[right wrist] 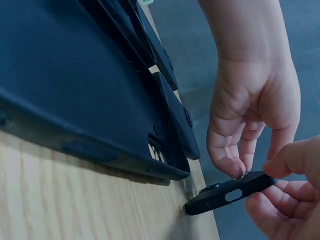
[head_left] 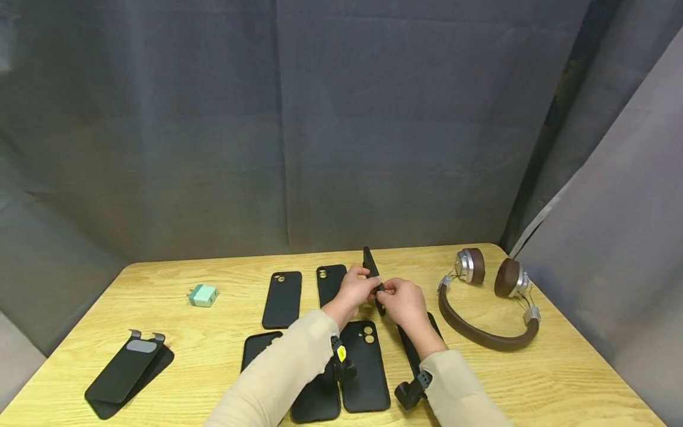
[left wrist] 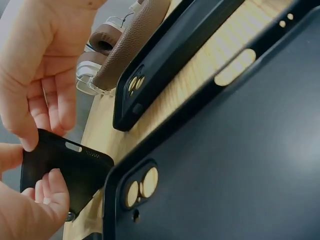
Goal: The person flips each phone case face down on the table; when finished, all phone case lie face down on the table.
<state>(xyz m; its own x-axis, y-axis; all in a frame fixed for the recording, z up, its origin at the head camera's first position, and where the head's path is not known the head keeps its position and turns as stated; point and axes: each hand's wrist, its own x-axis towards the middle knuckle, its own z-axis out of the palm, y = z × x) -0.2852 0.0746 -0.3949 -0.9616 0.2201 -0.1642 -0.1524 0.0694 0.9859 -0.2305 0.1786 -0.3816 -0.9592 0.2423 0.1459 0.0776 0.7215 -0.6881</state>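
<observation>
I hold a black phone case [head_left: 372, 277] with both my hands, above the middle of the wooden table [head_left: 576, 367]. My left hand [head_left: 356, 290] pinches its one side, the fingers curled around the edge, and my right hand [head_left: 402, 301] pinches the other side from the right. The case is lifted off the table and stands tilted on its edge, the far end pointing up and away from me. In the right wrist view the case [right wrist: 230, 192] shows its bottom edge with a port opening and small holes, and my fingertips [right wrist: 227, 167] press on it from above.

Below my hands, more black cases lie flat: one with two camera holes [head_left: 366, 365] just under my wrists, one near it on the left [head_left: 258, 349], and two further back, [head_left: 283, 299] and [head_left: 330, 283]. Brown headphones [head_left: 488, 296] lie to the right, near the table's far corner. A small green charger [head_left: 203, 295] stands to the left, well apart. At the left front, two dark flat covers [head_left: 128, 372] lie one on top of the other.
</observation>
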